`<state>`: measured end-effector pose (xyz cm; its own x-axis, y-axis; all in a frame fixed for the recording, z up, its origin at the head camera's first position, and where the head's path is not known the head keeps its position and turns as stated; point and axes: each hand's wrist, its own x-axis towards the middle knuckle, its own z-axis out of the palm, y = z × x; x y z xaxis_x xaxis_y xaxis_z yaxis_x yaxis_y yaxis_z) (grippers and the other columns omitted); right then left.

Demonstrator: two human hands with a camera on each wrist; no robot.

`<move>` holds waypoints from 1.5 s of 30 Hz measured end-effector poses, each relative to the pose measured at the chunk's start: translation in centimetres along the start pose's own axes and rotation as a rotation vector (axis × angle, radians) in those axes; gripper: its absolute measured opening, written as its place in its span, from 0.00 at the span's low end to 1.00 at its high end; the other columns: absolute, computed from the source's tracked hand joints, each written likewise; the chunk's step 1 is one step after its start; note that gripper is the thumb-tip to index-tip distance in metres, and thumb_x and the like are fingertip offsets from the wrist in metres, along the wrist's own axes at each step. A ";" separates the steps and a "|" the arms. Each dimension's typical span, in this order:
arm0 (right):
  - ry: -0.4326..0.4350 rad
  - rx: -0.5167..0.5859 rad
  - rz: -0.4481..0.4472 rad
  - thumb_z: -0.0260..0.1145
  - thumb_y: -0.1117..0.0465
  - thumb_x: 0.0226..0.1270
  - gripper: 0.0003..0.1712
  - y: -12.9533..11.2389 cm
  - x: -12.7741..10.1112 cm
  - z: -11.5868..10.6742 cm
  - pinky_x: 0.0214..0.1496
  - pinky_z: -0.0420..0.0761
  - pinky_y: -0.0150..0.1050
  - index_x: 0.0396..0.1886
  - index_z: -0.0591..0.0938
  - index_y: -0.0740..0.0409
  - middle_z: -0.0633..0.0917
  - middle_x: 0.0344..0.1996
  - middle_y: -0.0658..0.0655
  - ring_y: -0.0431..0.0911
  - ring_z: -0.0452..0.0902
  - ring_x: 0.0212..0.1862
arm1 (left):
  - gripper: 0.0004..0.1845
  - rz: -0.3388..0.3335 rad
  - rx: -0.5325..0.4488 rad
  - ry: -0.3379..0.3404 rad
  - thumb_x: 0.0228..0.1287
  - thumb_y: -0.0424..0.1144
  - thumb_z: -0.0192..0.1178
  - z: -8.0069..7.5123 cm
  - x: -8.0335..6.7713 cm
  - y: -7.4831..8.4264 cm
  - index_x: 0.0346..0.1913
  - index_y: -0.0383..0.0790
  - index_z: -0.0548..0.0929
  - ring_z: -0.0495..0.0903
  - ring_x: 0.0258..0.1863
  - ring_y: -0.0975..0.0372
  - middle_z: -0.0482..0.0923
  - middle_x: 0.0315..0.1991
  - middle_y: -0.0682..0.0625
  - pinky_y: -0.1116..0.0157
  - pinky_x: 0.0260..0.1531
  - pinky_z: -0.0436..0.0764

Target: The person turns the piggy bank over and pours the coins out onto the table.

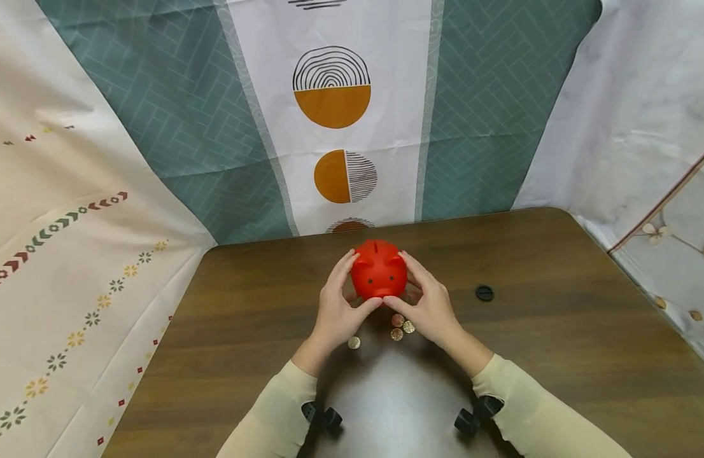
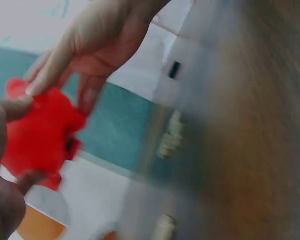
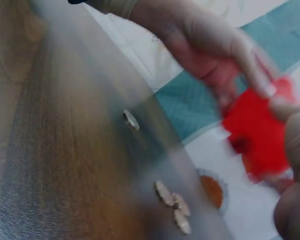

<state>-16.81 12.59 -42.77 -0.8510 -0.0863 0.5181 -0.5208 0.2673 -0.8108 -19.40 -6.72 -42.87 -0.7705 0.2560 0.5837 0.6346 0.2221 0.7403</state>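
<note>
A red piggy bank faces me, its coin slot on top, held up off the table between both hands. My left hand grips its left side, fingers at the ear and thumb under the snout. On the other side my right hand grips it the same way, and the two thumbs nearly meet. Both wrist views are blurred; in the left one a dark opening shows on the underside of the piggy bank. Below it on the table lie several coins, with a single coin nearer the left wrist.
A black round plug lies on the wooden table, right of my right hand. Behind the table's far edge hangs a green and white patterned cloth. Pale cloths hang at both sides.
</note>
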 end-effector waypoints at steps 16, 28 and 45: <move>-0.079 0.013 0.183 0.75 0.66 0.54 0.44 -1.6 0.5 0.0 0.42 0.83 0.49 0.70 0.65 0.61 0.72 0.64 0.64 0.63 0.80 0.49 | 0.43 -0.127 0.021 -0.042 0.50 0.34 0.74 -0.2 0.1 -0.3 0.69 0.34 0.64 0.73 0.56 0.47 0.63 0.68 0.38 0.56 0.34 0.85; -0.046 0.014 0.045 0.76 0.67 0.52 0.46 -0.6 1.8 -0.3 0.45 0.82 0.51 0.71 0.66 0.58 0.73 0.64 0.62 0.62 0.79 0.52 | 0.42 -0.030 0.033 -0.001 0.48 0.29 0.74 -0.8 1.4 2.5 0.67 0.30 0.65 0.74 0.56 0.45 0.63 0.67 0.37 0.55 0.32 0.85; 0.026 -0.035 -0.103 0.78 0.69 0.46 0.47 -0.5 1.1 -0.5 0.45 0.82 0.49 0.68 0.69 0.59 0.70 0.67 0.59 0.59 0.77 0.56 | 0.43 0.080 0.007 0.045 0.44 0.27 0.75 -0.4 1.1 2.2 0.66 0.33 0.68 0.71 0.61 0.47 0.61 0.69 0.39 0.53 0.34 0.84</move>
<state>-17.50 12.80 -41.65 -0.7908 -0.0901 0.6054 -0.6022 0.2915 -0.7432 -18.85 -6.36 -40.49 -0.7192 0.2303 0.6556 0.6945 0.2093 0.6884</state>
